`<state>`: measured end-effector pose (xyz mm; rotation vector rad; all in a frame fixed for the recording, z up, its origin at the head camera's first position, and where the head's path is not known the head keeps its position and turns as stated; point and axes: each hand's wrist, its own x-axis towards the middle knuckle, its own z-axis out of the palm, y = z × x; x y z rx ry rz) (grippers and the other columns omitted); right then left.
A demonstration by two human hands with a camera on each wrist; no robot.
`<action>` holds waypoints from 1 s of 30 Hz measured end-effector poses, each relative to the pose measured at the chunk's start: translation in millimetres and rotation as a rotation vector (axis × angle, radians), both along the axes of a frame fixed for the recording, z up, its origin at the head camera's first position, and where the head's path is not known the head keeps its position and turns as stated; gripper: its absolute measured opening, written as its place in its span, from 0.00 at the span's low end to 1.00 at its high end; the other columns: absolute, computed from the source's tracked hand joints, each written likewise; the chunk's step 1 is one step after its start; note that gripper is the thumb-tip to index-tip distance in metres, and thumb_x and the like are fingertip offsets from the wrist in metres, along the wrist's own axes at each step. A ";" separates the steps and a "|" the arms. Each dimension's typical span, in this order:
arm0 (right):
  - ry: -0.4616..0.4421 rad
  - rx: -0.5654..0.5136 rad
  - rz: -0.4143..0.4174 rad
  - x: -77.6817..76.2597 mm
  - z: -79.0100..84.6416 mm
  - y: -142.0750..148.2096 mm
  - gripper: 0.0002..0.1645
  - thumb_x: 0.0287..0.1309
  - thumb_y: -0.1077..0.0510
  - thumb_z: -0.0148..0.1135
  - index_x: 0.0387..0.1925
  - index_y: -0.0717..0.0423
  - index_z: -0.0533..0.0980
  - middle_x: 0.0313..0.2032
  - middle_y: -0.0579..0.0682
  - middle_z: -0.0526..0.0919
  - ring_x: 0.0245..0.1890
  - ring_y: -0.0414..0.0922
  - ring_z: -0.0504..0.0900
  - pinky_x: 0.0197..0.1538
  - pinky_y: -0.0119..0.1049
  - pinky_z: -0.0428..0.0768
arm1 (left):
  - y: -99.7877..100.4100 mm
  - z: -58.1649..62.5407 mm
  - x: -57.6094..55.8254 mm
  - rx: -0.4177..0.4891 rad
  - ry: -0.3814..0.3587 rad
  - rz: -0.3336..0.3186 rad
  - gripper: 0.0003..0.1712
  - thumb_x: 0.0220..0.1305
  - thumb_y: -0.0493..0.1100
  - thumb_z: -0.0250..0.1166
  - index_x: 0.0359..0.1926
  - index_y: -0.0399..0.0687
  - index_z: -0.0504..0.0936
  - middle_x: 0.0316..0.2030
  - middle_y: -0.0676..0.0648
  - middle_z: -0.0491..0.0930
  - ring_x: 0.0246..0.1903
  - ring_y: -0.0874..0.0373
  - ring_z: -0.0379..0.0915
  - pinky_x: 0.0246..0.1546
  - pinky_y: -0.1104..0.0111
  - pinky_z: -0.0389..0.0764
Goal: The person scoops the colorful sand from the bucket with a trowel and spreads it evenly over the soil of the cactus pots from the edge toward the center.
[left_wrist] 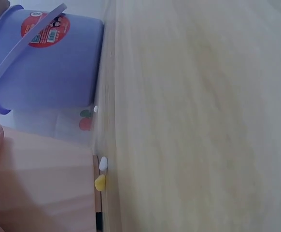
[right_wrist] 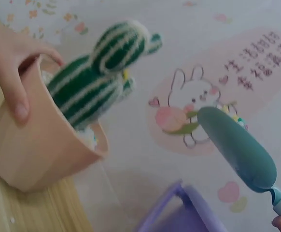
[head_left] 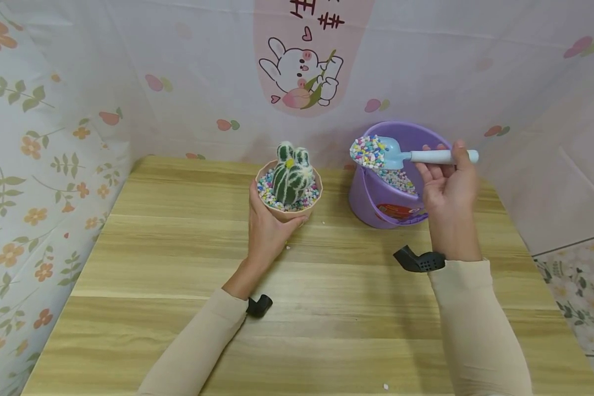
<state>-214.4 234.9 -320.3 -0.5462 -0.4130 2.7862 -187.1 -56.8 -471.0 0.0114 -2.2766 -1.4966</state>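
My left hand [head_left: 269,228] holds the side of a peach-coloured flower pot [head_left: 297,212], thumb at the front and fingers round the left. A green-and-white striped cactus [head_left: 289,181] with a yellow flower stands in it, ringed by multicoloured pebbles [head_left: 266,190]. In my right hand [head_left: 450,187] is the white handle of a light blue trowel [head_left: 393,154], held level above a purple bucket [head_left: 366,201]. The trowel's scoop carries a heap of coloured pebbles [head_left: 368,151]. More pebbles [head_left: 398,180] lie inside the bucket. The right wrist view shows the underside of the trowel [right_wrist: 242,150] and the pot [right_wrist: 39,145].
The wooden table [head_left: 178,247] meets a patterned cloth backdrop [head_left: 188,66] behind the pot and bucket. In the left wrist view, a white pebble [left_wrist: 103,164] and a yellow pebble [left_wrist: 100,182] lie by the pot's base. The bucket's handle [left_wrist: 29,46] hangs down its front.
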 end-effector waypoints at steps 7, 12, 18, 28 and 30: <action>0.025 0.026 -0.020 14.6 1.3 -17.3 0.21 0.62 0.62 0.63 0.56 0.48 0.74 0.51 0.57 0.75 0.51 0.59 0.81 0.57 0.55 0.74 | 4.3 1.6 2.0 0.011 -0.022 0.048 0.77 0.35 0.61 0.82 0.76 0.53 0.39 0.71 0.44 0.55 0.67 0.50 0.58 0.65 0.53 0.65; 0.025 0.058 -0.067 25.9 -2.3 -27.8 0.22 0.60 0.63 0.65 0.56 0.51 0.74 0.48 0.58 0.76 0.50 0.59 0.82 0.53 0.57 0.76 | 5.4 1.5 2.7 0.004 0.004 0.057 0.78 0.34 0.60 0.83 0.76 0.50 0.39 0.71 0.42 0.53 0.68 0.48 0.57 0.65 0.53 0.64; -0.004 0.074 -0.103 38.0 -9.8 -39.9 0.27 0.57 0.64 0.68 0.58 0.54 0.70 0.48 0.59 0.77 0.49 0.59 0.82 0.53 0.56 0.76 | -3.7 -1.4 -0.2 0.023 -0.009 -0.020 0.81 0.32 0.60 0.83 0.77 0.58 0.34 0.75 0.43 0.43 0.72 0.48 0.47 0.68 0.48 0.59; 0.005 0.163 -0.136 46.7 -26.4 -59.2 0.20 0.57 0.64 0.67 0.49 0.61 0.71 0.32 0.60 0.80 0.32 0.58 0.86 0.40 0.55 0.81 | -14.6 -3.0 -3.5 0.075 -0.082 -0.122 0.79 0.35 0.58 0.83 0.76 0.70 0.33 0.73 0.45 0.50 0.70 0.50 0.53 0.66 0.50 0.61; 0.007 0.184 -0.135 46.6 -29.3 -62.6 0.18 0.57 0.64 0.68 0.47 0.63 0.72 0.30 0.60 0.81 0.30 0.57 0.86 0.40 0.55 0.81 | -13.8 -3.2 -3.1 0.069 -0.075 -0.106 0.78 0.35 0.58 0.83 0.76 0.69 0.34 0.73 0.44 0.51 0.70 0.49 0.54 0.66 0.50 0.62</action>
